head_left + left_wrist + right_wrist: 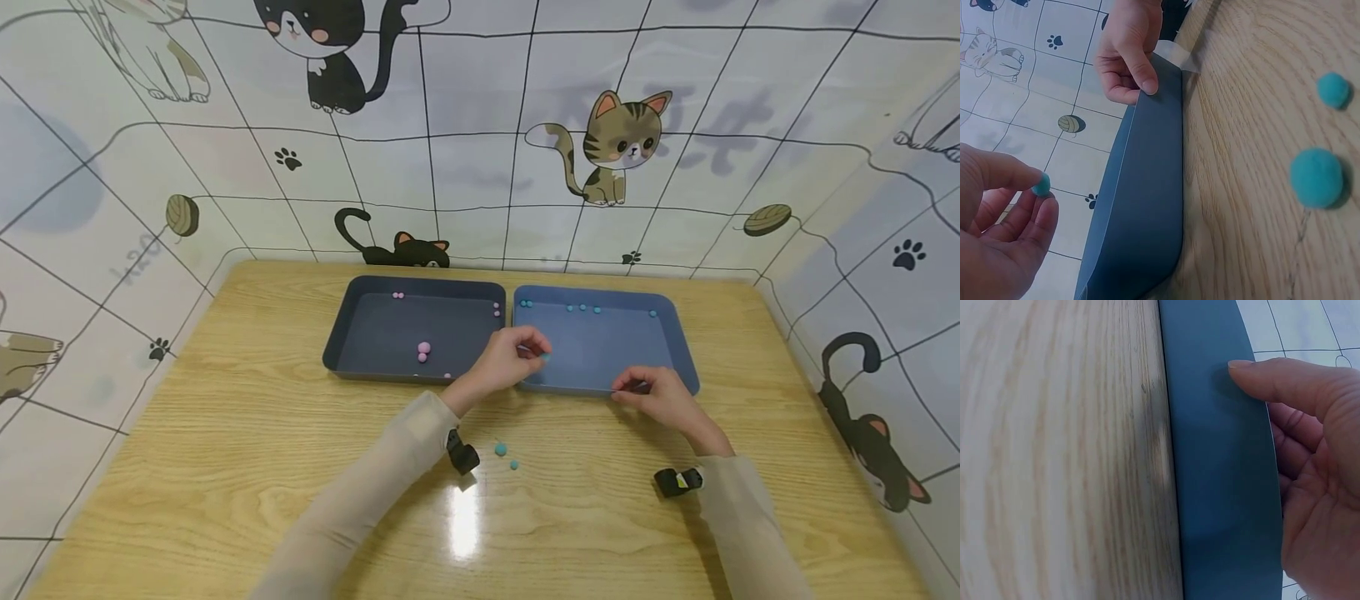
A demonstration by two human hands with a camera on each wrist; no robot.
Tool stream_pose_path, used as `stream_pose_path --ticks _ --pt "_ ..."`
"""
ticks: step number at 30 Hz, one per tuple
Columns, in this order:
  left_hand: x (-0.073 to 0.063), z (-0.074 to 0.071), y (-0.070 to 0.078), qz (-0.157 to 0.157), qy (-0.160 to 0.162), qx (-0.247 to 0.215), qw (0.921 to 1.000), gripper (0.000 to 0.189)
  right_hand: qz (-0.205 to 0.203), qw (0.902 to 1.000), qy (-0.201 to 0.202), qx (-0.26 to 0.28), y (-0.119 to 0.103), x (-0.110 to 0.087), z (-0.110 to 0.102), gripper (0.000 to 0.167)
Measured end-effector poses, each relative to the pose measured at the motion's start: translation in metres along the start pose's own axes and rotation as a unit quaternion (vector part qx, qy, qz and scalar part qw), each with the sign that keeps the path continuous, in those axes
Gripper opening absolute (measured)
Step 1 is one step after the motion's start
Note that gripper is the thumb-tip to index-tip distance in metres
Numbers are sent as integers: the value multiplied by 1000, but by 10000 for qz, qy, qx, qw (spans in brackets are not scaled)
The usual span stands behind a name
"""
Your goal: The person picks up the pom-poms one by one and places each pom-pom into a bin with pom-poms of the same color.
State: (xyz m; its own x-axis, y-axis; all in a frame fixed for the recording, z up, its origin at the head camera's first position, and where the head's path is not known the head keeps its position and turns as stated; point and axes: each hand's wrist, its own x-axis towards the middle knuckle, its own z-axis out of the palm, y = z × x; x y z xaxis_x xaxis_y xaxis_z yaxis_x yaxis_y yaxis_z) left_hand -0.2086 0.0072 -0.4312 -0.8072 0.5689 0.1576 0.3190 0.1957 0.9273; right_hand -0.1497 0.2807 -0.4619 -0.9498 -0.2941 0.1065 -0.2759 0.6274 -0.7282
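My left hand (510, 357) pinches a small teal ball (1041, 185) between thumb and fingertips, over the left end of the blue tray (630, 342). At that tray's front edge, my right hand (660, 393) grips the rim, the thumb on the outer wall and the fingers inside, as the right wrist view shows. Several teal balls (583, 307) lie along the tray's back side. On the table in front, a larger teal ball (501, 449) and a smaller teal ball (513, 465) lie close together.
Left of the blue tray stands a dark grey tray (375, 333) with several pink balls (423, 347) in it. The wooden table (225, 450) meets a cat-printed cloth (480, 167) at the back and sides.
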Motion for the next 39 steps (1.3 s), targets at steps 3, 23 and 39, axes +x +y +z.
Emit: stream_pose_path --ticks 3,23,39 --pt "4 2 -1 26 13 37 10000 11 -4 10000 12 27 0 0 0 10" --pt "24 11 -5 -133 12 79 9999 12 80 10000 45 -38 -47 -2 -6 5" --pt "14 3 -2 180 -24 38 9998 12 37 10000 23 47 -6 1 0 7"
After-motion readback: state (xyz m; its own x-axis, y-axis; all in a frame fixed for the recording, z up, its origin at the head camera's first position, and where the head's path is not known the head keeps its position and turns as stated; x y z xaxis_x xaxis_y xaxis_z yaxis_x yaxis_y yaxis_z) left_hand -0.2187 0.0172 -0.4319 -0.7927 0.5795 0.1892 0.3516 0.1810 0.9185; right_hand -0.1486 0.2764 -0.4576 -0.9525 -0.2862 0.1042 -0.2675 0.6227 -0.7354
